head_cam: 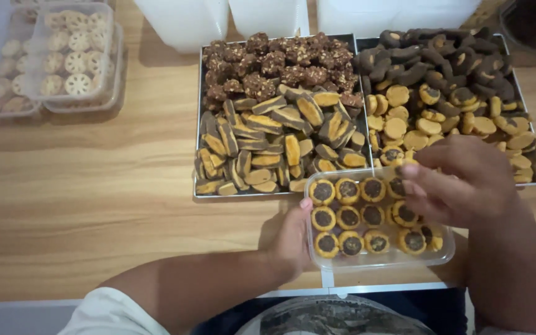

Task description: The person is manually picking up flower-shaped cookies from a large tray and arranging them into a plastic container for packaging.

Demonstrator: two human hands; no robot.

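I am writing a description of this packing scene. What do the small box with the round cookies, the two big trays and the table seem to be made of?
The small box looks like thin clear plastic: the cookies show through its glossy walls. The two big trays seem to be metal, by their thin, grey, shiny rims. The table shows a light wood grain with a smooth sheen; solid wood or laminate, I cannot tell.

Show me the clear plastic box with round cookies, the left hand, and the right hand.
clear plastic box (437,255): head view, front right rim.
left hand (290,239): head view, back of hand.
right hand (460,180): head view, knuckles.
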